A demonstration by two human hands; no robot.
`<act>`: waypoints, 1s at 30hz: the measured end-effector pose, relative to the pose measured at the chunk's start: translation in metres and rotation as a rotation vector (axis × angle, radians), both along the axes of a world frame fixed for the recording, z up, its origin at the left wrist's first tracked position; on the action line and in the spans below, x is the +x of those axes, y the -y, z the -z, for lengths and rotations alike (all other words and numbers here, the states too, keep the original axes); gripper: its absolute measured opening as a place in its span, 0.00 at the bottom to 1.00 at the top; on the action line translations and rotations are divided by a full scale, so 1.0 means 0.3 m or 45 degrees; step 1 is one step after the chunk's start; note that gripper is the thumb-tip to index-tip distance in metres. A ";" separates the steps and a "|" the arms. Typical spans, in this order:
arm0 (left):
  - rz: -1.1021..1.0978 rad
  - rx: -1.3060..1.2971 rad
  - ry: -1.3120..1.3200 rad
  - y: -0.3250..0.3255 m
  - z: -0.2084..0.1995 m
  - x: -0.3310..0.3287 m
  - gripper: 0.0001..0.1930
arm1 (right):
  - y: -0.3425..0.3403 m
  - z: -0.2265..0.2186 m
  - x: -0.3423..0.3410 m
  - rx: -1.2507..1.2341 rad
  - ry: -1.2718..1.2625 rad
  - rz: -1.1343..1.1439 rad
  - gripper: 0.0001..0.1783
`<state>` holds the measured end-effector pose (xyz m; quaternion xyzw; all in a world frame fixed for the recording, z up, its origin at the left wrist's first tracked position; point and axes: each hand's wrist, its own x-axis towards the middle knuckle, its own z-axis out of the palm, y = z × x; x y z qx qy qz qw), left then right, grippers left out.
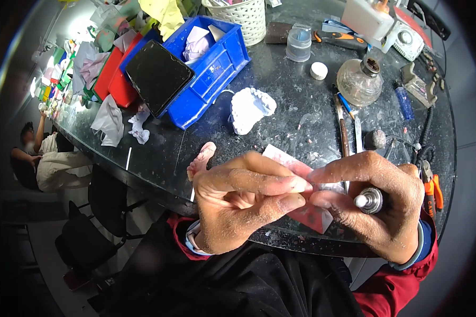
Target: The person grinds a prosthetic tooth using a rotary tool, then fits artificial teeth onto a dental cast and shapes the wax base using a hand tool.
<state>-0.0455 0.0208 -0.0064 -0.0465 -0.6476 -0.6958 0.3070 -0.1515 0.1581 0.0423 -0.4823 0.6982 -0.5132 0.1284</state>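
Note:
My left hand is closed in a pinch, thumb against fingertips. Its tips meet those of my right hand, and whatever sits between them is too small or hidden to make out. Tucked in the curl of my right hand is a rotary handpiece with a metal collar and a rounded white tip. White dust covers both hands. Under them lies a pink-smeared paper sheet. A pink, gum-coloured piece rests just beyond my left hand. Farther off stands a white plaster dental model.
A black tablet-like slab leans on a blue bin at the left. To the right are a glass burner bottle, a knife, a brush and orange-handled pliers. Another person is at the far left.

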 end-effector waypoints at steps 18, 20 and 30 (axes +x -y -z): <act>0.094 0.288 0.221 -0.008 -0.029 0.007 0.08 | -0.009 0.018 -0.023 -0.062 0.126 -0.098 0.05; 0.144 0.283 0.222 0.010 -0.021 0.008 0.07 | -0.009 0.022 -0.024 -0.041 0.045 -0.068 0.06; 0.639 0.941 0.357 0.010 -0.017 0.017 0.05 | 0.005 0.061 -0.060 -0.119 -0.759 -0.086 0.30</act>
